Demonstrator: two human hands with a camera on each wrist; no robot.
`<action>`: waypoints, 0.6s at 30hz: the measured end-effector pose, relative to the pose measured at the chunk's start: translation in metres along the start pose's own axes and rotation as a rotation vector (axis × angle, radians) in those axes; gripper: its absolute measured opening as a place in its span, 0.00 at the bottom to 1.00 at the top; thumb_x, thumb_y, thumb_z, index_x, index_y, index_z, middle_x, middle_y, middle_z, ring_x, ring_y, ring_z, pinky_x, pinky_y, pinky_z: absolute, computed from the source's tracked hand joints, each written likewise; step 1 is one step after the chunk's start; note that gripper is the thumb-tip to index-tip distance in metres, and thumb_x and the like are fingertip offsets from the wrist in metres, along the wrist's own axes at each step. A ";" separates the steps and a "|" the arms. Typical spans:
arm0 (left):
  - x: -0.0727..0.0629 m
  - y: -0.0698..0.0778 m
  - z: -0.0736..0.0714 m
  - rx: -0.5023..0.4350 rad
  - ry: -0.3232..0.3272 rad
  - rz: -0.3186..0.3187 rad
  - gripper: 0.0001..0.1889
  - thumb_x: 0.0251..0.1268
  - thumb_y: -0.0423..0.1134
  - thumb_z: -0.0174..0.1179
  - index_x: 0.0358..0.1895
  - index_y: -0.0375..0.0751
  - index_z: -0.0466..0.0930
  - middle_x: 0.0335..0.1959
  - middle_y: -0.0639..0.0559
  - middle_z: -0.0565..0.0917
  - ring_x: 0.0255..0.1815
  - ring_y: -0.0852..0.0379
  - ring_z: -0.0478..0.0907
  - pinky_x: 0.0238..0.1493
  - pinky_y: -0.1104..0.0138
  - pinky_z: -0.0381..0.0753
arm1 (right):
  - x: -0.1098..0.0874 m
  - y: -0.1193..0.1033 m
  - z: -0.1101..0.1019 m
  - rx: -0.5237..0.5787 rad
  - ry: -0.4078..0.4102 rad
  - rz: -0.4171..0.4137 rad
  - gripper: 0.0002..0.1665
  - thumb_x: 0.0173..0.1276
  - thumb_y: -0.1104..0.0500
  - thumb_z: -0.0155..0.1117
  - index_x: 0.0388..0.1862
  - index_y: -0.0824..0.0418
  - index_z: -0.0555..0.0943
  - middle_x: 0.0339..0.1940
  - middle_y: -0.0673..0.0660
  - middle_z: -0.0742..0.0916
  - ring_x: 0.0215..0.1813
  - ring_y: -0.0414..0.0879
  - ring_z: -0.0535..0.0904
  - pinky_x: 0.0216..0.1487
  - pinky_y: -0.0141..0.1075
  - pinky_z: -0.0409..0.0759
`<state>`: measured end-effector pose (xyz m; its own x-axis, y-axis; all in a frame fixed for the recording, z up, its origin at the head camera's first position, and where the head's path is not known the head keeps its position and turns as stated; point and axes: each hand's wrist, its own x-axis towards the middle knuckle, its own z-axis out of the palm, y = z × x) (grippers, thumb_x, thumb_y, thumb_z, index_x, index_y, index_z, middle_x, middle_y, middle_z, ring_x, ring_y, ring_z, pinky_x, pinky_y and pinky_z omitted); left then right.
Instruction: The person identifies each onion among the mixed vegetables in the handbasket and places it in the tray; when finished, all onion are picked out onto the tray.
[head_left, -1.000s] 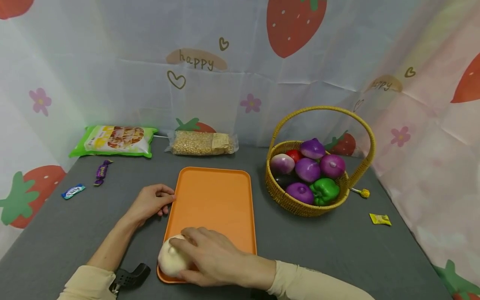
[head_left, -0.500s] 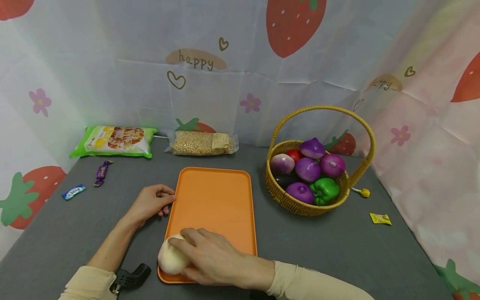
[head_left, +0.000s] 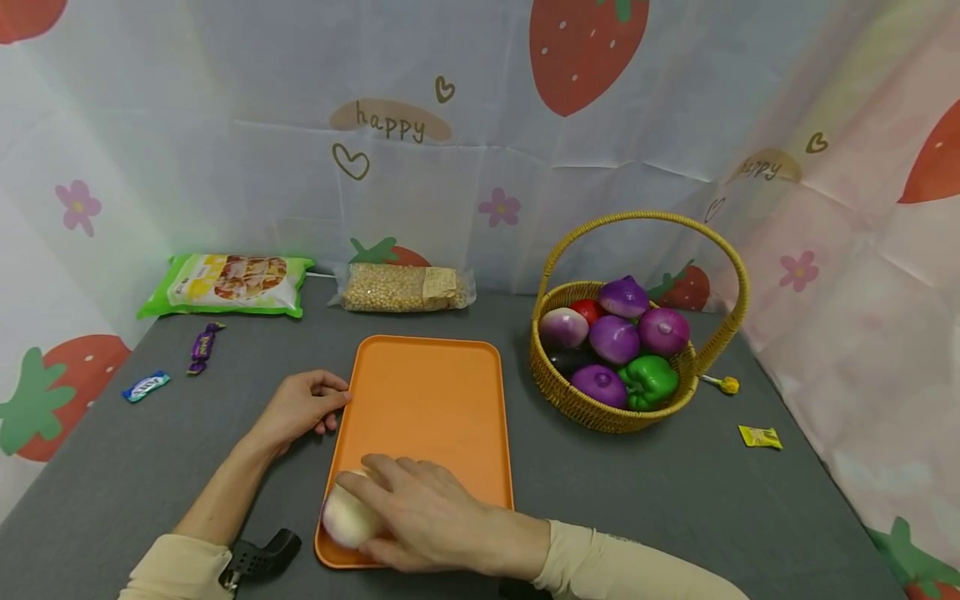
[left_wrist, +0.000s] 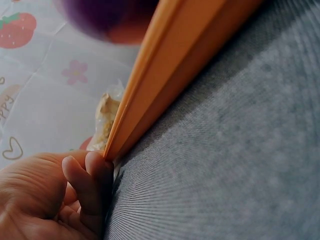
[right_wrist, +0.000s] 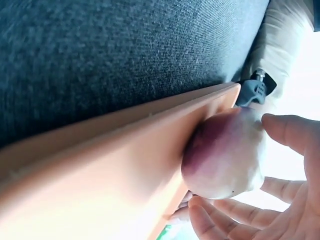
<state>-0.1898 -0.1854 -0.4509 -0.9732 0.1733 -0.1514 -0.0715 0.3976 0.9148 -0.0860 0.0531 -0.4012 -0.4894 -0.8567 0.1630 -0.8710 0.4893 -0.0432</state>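
A white turnip with a purple end (right_wrist: 225, 155) sits at the near left corner of the orange tray (head_left: 427, 400). My right hand (head_left: 431, 512) holds it from the right, fingers over its top and thumb low at the near side. In the right wrist view, the thumb and fingers (right_wrist: 285, 130) spread round the pale side, while the purple side faces the tray. My left hand (head_left: 303, 404) is at the tray's left rim, its fingers curled. The left wrist view shows that hand's fingertips (left_wrist: 95, 162) pinching the rim.
A wicker basket (head_left: 592, 417) of purple and white vegetables, a green pepper (head_left: 648, 382) and something red stands right of the tray. A green-white packet (head_left: 228, 285) and a bag of grains (head_left: 405, 287) lie behind. Wrapped candies (head_left: 202, 348) lie left, a yellow one (head_left: 761, 437) right.
The turnip has turned under my right hand, and a purple edge now shows at its left in the head view. It sits slightly further right. My left hand stays at the tray rim.
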 end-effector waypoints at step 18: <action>-0.001 0.001 0.000 -0.003 0.000 -0.002 0.17 0.70 0.38 0.58 0.53 0.27 0.75 0.25 0.49 0.80 0.20 0.61 0.76 0.21 0.69 0.78 | 0.000 -0.002 0.001 0.049 -0.005 0.001 0.34 0.67 0.43 0.64 0.69 0.49 0.69 0.60 0.53 0.78 0.50 0.42 0.80 0.46 0.28 0.81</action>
<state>-0.1889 -0.1852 -0.4497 -0.9730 0.1724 -0.1536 -0.0745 0.3954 0.9155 -0.0848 0.0520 -0.4019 -0.4901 -0.8572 0.1581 -0.8717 0.4815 -0.0914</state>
